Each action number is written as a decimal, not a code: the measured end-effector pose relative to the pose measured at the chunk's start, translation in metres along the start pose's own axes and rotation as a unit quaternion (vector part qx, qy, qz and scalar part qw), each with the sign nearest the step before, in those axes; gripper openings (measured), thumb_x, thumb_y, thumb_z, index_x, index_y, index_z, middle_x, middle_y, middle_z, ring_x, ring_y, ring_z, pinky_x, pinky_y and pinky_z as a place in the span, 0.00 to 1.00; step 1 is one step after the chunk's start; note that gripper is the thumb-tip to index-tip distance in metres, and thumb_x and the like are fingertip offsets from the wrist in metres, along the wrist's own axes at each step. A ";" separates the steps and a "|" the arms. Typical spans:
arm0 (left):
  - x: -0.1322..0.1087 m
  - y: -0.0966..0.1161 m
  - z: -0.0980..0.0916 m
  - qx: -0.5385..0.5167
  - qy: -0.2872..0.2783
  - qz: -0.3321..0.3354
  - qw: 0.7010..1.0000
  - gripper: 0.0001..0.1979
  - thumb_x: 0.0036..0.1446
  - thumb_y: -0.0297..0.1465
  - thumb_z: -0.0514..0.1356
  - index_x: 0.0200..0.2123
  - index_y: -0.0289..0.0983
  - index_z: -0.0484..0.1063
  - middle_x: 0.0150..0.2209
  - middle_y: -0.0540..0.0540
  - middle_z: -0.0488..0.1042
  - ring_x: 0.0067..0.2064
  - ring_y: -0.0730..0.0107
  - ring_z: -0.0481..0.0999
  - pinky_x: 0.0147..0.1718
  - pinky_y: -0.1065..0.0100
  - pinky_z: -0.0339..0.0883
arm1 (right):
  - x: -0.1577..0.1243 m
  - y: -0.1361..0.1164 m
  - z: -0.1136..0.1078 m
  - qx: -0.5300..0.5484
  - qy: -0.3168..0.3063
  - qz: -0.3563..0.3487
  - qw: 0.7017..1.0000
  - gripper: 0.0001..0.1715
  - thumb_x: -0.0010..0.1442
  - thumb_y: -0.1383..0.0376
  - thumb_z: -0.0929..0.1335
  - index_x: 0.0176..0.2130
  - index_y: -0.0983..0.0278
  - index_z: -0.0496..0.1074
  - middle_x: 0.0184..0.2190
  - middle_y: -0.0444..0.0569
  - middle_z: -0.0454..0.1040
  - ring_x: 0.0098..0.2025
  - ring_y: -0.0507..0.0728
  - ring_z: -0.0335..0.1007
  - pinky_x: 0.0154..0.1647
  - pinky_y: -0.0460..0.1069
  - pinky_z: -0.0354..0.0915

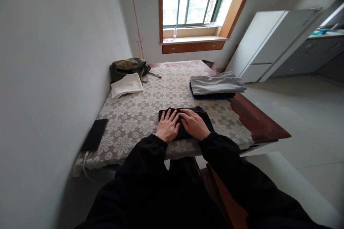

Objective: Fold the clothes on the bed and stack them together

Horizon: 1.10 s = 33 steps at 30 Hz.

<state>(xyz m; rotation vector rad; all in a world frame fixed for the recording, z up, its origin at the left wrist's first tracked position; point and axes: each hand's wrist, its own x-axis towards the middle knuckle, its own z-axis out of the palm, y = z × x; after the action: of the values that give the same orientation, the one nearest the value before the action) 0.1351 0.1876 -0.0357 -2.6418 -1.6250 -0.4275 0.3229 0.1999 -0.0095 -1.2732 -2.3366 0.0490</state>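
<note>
A folded black garment (181, 133) lies near the front edge of the table; its exact kind cannot be made out. My left hand (168, 126) rests flat on its left part, fingers spread. On its upper middle lies my right hand (194, 123), palm down with the fingers stretched out toward the left. Both hands press on the cloth without gripping it, and they cover much of it. Beyond it to the right sits a stack of folded clothes, a grey one (217, 84) on top of dark ones (213, 96).
A lace tablecloth (146, 111) covers most of the wooden table (260, 121). At the back left, a folded white cloth (127, 85) lies against a green backpack (126, 67). A black tablet (94, 135) with a white cable (85, 162) lies by the left wall.
</note>
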 end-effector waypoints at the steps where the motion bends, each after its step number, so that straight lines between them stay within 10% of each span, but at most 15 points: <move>1: 0.000 0.000 0.000 0.004 -0.005 0.003 1.000 0.30 0.72 0.39 0.46 0.73 0.37 0.57 0.76 0.45 0.55 0.77 0.52 0.46 0.74 0.44 0.39 | 0.003 -0.008 0.010 0.004 -0.014 -0.010 1.000 0.30 0.69 0.66 0.60 0.67 0.61 0.70 0.67 0.55 0.70 0.69 0.66 0.63 0.70 0.61 0.59; 12: -0.001 -0.002 -0.003 -0.008 -0.008 -0.004 1.000 0.31 0.72 0.36 0.45 0.75 0.37 0.55 0.76 0.47 0.54 0.78 0.57 0.46 0.75 0.46 0.35 | -0.009 0.007 0.033 -0.076 -0.054 0.042 0.995 0.37 0.74 0.55 0.57 0.75 0.66 0.54 0.75 0.55 0.54 0.77 0.65 0.47 0.76 0.64 0.46; 33: -0.029 -0.036 -0.009 -0.056 -0.021 -0.118 0.991 0.30 0.74 0.37 0.43 0.76 0.46 0.49 0.77 0.51 0.48 0.78 0.51 0.44 0.73 0.35 0.37 | -0.036 0.088 0.023 -0.106 -0.024 0.112 0.988 0.36 0.73 0.57 0.55 0.75 0.61 0.56 0.75 0.51 0.56 0.73 0.68 0.58 0.71 0.67 0.58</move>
<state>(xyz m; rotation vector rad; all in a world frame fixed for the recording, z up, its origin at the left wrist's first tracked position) 0.0892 0.1773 -0.0383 -2.5590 -1.9946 -0.4839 0.3983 0.2253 -0.0664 -1.6518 -2.2762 -0.0989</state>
